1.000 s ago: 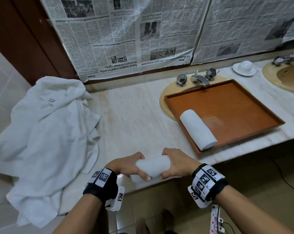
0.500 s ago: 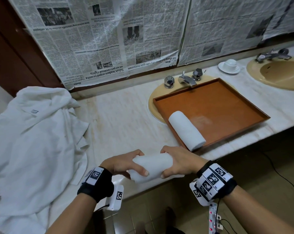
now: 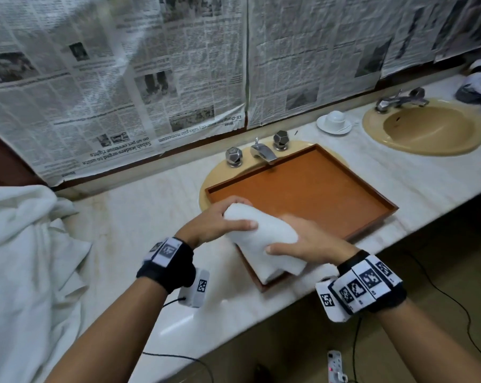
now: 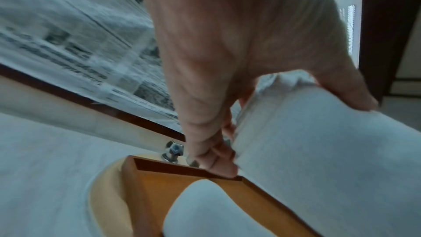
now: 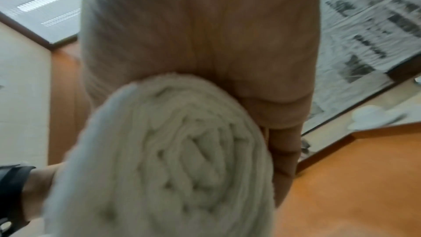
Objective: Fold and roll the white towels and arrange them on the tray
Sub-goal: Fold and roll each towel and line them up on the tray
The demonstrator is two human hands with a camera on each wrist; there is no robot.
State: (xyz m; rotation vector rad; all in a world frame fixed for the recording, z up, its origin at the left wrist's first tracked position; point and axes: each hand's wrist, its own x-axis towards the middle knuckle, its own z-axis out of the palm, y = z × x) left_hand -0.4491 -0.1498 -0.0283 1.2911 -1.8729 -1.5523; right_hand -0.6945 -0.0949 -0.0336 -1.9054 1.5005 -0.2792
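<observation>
Both hands hold a rolled white towel (image 3: 264, 230) just above the left part of the brown wooden tray (image 3: 330, 189). My left hand (image 3: 222, 218) grips its far end and my right hand (image 3: 305, 240) its near end. A second rolled towel (image 3: 264, 270) lies in the tray under the held one, mostly hidden by it. In the left wrist view the held roll (image 4: 318, 150) hangs over the tray rim (image 4: 182, 168), with the lying roll (image 4: 205, 214) below. The right wrist view shows the spiral end of the held roll (image 5: 177, 159).
A heap of loose white towels (image 3: 26, 258) covers the counter's left end. The tray sits over a beige sink with a chrome tap (image 3: 262, 152). Farther right are a cup on a saucer (image 3: 334, 121) and a second sink (image 3: 424, 131). Newspaper covers the wall behind.
Both hands lifted the rolled towel from the counter's front edge and carried it forward and to the right, over the tray's left side, above the roll lying there.
</observation>
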